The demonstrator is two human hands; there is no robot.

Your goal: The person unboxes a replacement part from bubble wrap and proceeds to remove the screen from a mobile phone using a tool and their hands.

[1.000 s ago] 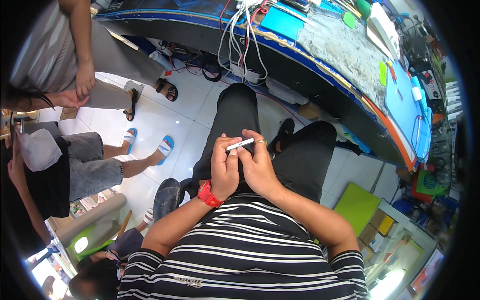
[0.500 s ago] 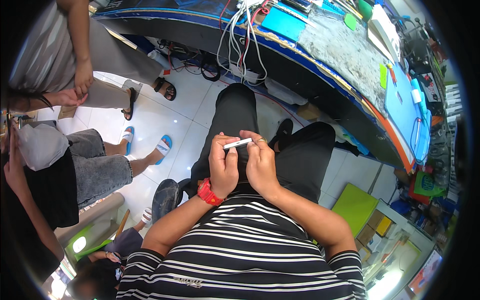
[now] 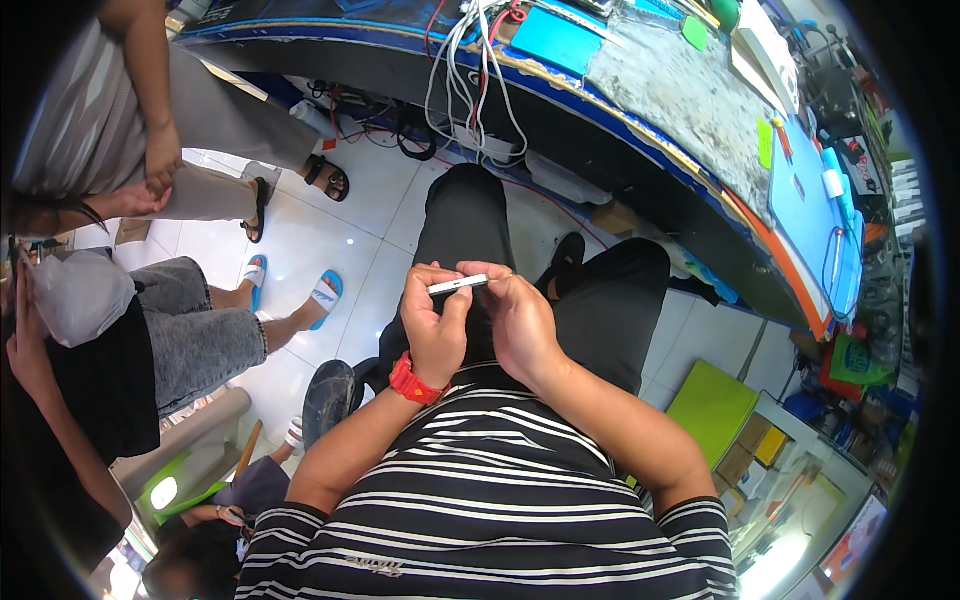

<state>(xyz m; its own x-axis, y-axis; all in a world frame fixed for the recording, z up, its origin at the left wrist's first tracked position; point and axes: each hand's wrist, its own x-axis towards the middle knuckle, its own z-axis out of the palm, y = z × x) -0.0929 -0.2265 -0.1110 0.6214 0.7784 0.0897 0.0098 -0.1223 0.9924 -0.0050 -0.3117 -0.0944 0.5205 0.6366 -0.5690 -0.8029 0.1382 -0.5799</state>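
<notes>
Both hands meet above the lap — the left hand (image 3: 436, 335) and right hand (image 3: 520, 325) pinch a thin, flat white slab (image 3: 458, 285) edge-on between closed fingertips.

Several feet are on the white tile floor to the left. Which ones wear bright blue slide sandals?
The bare-legged pair below the grey denim shorts wears the bright blue slide sandals. The feet nearer the counter wear dark strapped sandals instead.

The thin white slab (image 3: 458, 285), pinched edge-on between the fingers (image 3: 440, 300) of both hands, looks like smooth, faintly glossy plastic or metal; which, I cannot tell. The red wristband (image 3: 413, 381) seems matt rubbery plastic, and the black-and-white striped shirt (image 3: 480, 500) is soft knit cloth. Glossy white floor tiles (image 3: 300, 240) shine below the rough, scuffed grey mat on the blue-edged tabletop (image 3: 680, 95).
</notes>
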